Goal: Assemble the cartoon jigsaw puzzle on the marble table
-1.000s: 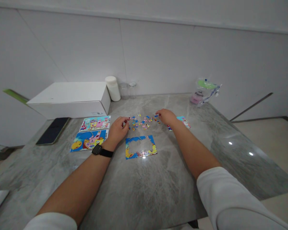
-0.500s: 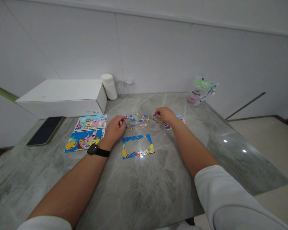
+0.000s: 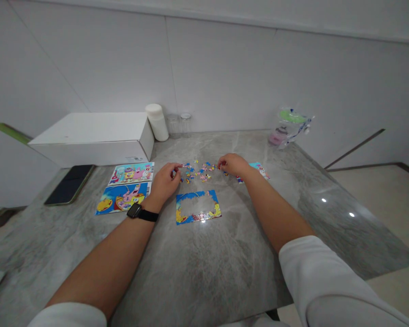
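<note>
A partly built jigsaw puzzle [image 3: 182, 218], its border joined around an open middle, lies flat on the grey table. Behind it spreads a loose heap of small puzzle pieces [image 3: 204, 172]. At the heap's left edge my left hand [image 3: 167, 181] is closed in a pinch, with a tiny puzzle piece at its fingertips. My right hand [image 3: 232, 164] reaches the heap's right edge, fingers curled down and pressed together among pieces. Whatever those fingers hold is hidden. Under my right wrist a colourful picture card [image 3: 260, 169] shows in part.
Two cartoon picture sheets [image 3: 122, 198] lie left of my left hand, beside a dark phone [image 3: 70, 185]. Along the wall stand a white box [image 3: 92, 136], a white bottle [image 3: 157, 122] and two clear glasses [image 3: 185, 126]. A plastic bag [image 3: 286, 129] holding a cup sits at the back right.
My right hand has shifted slightly left, further over the loose pieces. My left hand keeps its pinch in about the same place. The whole view has moved a little.
</note>
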Motion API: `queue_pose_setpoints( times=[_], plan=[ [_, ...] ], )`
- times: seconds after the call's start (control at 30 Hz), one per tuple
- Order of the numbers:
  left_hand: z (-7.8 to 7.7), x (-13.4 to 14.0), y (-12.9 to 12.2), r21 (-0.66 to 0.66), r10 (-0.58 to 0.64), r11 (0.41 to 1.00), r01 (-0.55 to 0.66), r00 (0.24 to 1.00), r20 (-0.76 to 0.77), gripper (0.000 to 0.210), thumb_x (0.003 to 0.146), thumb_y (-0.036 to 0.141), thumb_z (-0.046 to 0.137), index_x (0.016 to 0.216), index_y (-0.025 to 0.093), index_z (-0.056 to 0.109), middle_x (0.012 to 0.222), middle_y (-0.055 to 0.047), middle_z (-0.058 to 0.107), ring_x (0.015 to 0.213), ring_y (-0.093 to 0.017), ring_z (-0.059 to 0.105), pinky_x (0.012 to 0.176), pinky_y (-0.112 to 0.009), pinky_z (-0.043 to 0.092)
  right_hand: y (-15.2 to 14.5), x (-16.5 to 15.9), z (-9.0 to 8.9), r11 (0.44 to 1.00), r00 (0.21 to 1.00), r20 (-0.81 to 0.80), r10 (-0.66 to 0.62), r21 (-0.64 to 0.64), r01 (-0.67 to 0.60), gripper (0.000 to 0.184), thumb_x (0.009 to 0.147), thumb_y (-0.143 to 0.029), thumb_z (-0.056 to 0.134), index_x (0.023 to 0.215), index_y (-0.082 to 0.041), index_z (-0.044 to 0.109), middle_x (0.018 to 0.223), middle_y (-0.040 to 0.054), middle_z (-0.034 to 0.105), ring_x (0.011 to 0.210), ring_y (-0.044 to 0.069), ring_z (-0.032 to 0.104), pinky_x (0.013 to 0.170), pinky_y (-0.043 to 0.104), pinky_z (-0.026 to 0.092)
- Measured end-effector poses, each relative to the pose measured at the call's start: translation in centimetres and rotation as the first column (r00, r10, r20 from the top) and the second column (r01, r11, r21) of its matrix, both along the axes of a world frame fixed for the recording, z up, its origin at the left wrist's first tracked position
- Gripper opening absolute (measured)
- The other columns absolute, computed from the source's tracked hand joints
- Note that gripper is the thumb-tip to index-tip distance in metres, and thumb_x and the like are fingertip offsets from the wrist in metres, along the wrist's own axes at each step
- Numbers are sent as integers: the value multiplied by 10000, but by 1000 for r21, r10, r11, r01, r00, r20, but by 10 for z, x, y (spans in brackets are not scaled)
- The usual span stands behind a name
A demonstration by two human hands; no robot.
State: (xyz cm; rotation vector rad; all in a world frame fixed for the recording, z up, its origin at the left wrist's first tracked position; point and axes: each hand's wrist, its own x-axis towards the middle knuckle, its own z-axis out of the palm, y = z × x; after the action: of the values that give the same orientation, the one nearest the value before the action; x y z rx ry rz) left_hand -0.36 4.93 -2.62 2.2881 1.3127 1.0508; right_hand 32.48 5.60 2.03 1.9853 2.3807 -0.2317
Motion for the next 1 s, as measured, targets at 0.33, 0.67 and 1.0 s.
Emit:
queue_pose_setpoints(
  times=[0.33, 0.67, 1.0],
  plan=[
    [4, 2, -2, -14, -20, 1000, 20, 1000, 8, 289, 963, 244, 533, 1193, 207, 704, 1012, -51, 696, 805, -189, 608, 790, -344, 502, -2, -2, 0, 999, 1000, 28, -2, 47, 1, 382, 953, -215, 629, 1276, -307, 812, 1256, 104, 753, 1133, 233, 699, 970, 276, 492],
    [2, 3, -1, 13, -15, 1000, 15, 1000, -4, 273, 967, 228, 546, 1189, 210, 703, 1006, -50, 694, 808, -188, 602, 805, -343, 509, -8, -17, 2, 998, 999, 6, 44, 48, -45, 400, 985, -188, 564, 1295, -268, 804, 1254, 107, 755, 1158, 238, 683, 1007, 281, 485],
    [3, 3, -2, 9, -18, 1000, 18, 1000, -2, 261, 971, 228, 538, 1177, 215, 698, 1004, -52, 694, 801, -193, 601, 802, -353, 512, -13, -26, 4, 994, 995, 11, 95, 46, -96, 442, 987, -176, 564, 1358, -295, 773, 1270, 98, 757, 1155, 239, 690, 1011, 282, 479]
  ],
)
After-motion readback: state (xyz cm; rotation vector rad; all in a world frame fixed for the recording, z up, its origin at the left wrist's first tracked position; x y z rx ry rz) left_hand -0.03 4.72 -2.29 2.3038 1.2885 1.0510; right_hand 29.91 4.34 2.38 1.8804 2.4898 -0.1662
